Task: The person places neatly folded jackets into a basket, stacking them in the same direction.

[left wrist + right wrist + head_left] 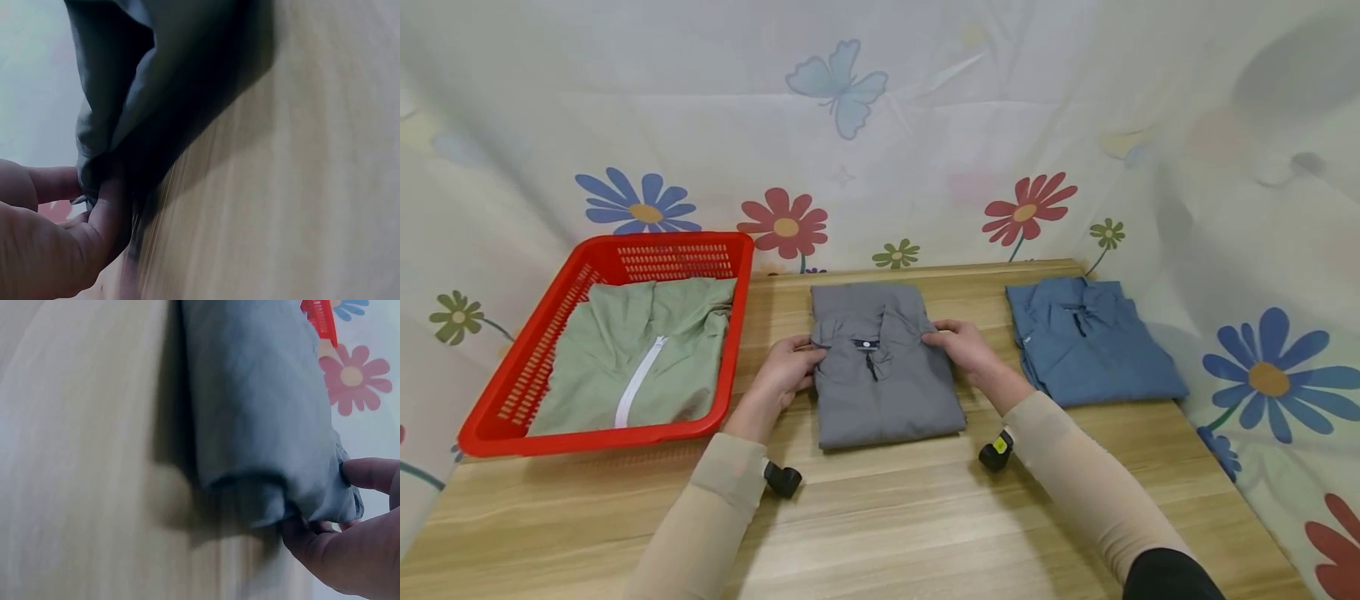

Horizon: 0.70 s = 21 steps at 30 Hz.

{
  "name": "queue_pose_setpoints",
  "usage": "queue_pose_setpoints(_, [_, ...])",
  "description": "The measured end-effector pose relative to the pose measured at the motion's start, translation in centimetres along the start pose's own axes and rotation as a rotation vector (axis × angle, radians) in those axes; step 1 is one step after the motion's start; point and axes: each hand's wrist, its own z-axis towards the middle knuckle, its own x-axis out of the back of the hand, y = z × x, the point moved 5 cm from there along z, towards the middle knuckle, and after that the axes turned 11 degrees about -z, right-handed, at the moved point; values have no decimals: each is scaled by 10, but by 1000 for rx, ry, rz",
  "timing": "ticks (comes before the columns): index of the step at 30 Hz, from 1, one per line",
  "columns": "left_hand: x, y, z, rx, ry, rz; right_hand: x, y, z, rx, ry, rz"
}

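A folded grey zip-neck shirt (891, 392) lies at the middle of the wooden table, its collar and short dark zip facing up. My left hand (786, 371) pinches its left edge near the collar; in the left wrist view the thumb and fingers of that hand (69, 231) grip the grey cloth between them. On the opposite edge my right hand (966, 350) pinches the shirt with the thumb on top. The right wrist view shows the right fingers tucked under the folded layers of the grey shirt (262, 406).
To the left stands a red plastic basket (741, 333) with a folded light green garment (692, 367) with a white zip inside. A folded blue shirt (1097, 358) lies at the table's right edge. Behind the wooden table (895, 525) hangs a flower-print curtain (925, 125).
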Motion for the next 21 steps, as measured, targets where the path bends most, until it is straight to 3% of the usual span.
queue_pose_setpoints(21, [-5, 2, -5, -55, 35, -48, -8, -7, -3, 25, -38, 203])
